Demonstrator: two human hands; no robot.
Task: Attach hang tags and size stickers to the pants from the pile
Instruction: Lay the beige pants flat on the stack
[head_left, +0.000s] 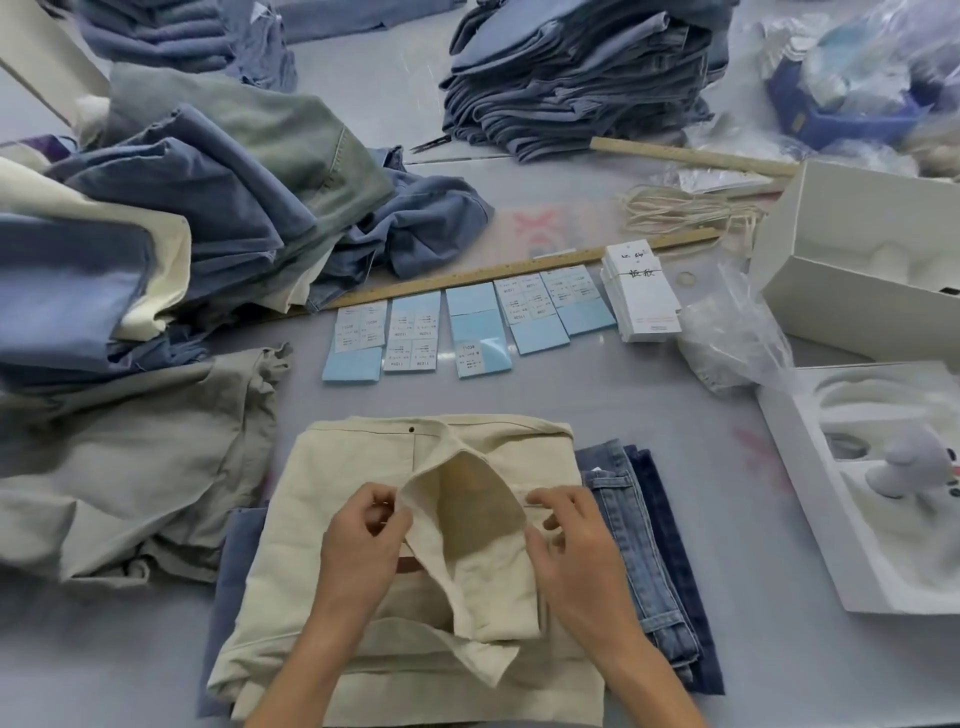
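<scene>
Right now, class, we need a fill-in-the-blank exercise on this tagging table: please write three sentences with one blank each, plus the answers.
1. Both hands, left hand and right hand, hold open the waistband of the ____-coloured pants.
2. The sticker sheets lie in a row in front of a long wooden ____.
3. The hang tags sit at the ____ end of that row.

Answers: cream; ruler; right

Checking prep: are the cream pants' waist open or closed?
Open: both hands spread the cream pants waistband, showing the inside.
</scene>
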